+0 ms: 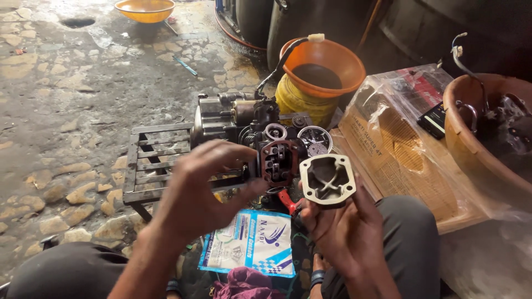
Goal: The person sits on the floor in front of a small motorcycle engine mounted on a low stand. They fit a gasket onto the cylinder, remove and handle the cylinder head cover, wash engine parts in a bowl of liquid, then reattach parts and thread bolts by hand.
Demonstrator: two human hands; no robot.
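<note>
Hands: right hand (339,221) cradles a pale metal engine cover with a square flange (327,180), fingers wrapped under it, hollow side facing up; left hand (200,185) hangs in front of the engine, fingers spread loosely, gripping nothing, a bit blurred.
Floor: wet, cracked stone-and-concrete floor (77,88), patchy and dark all the way across the left side.
Carton: flat cardboard box in clear plastic wrap (396,147), lying at the right, just beside the engine.
Engine: grey and black small engine block (244,124), sitting on a low dark metal slatted stand (155,160); its open reddish-brown square port (280,160) faces the camera, right next to the held cover.
Basins: brown clay-coloured tub (471,144) at far right with dark parts and a wire inside; orange plastic funnel-shaped bowl (324,69) set on a yellow can behind the engine; yellow plastic basin (145,10) far back on the floor.
Packet: blue and white printed packet (249,243) lying flat on the ground between the knees, below both hands.
Small bits: red-handled tool (286,200) peeking out under the cover; purple cloth (244,285) at the bottom edge.
</note>
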